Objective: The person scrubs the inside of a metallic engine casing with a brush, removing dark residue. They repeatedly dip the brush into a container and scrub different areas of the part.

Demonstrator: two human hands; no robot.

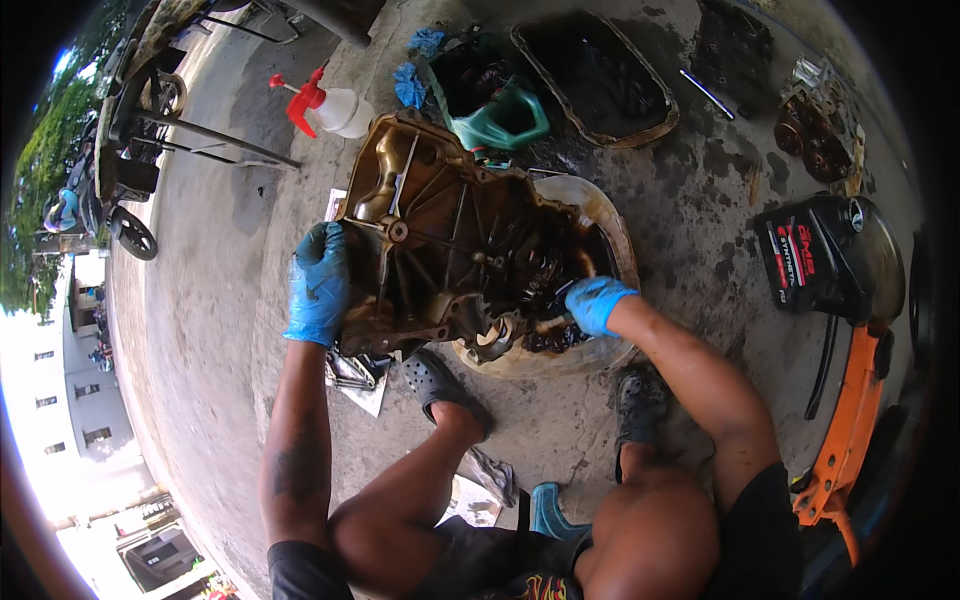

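Note:
A large, oily cast-metal housing [427,247] with inner ribs is tilted over a round, pale basin [600,199] on the floor. My left hand [319,285], in a blue glove, grips the housing's left edge. At the housing's lower right, my right hand [600,304], also gloved in blue, is curled over the dark, oily end above the basin. Something small and dark seems to be pinched in its fingers, but I cannot tell what. Dark oil and sludge show inside the basin, which the housing partly hides.
Beyond the housing stand a spray bottle [341,111] with a red pump head, a cut green plastic container [495,120] and a rectangular oil pan [652,127]. Rightward are a metal rod [706,94], oily metal parts [817,135], a black oil jug [814,255] and an orange jack [844,435].

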